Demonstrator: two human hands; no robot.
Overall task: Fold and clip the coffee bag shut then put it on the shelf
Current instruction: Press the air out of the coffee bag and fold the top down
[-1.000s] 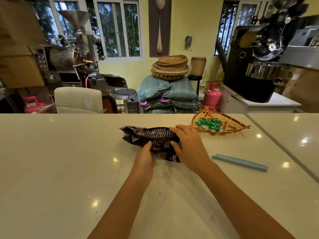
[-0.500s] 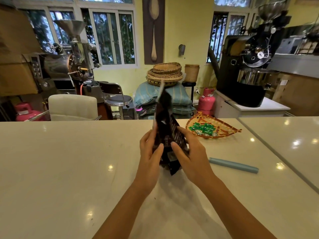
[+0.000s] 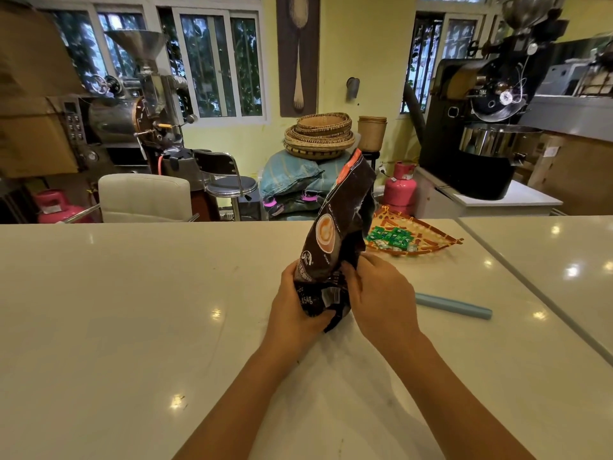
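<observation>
A second ago the coffee bag (image 3: pixel 335 240) lay flat on the white counter (image 3: pixel 132 310) under both hands; now it stands nearly upright, turned so its printed front with the round cup logo faces the camera. Its long axis runs bottom to top, leaning a little to the right, with the orange-edged open top pointing up and away and the crumpled base just above the counter. The left hand (image 3: pixel 295 313) wraps around the lower left of the bag and the right hand (image 3: pixel 381 293) grips its lower right edge, while the blue clip (image 3: pixel 452 305) lies on the counter to the right, apart from the bag.
</observation>
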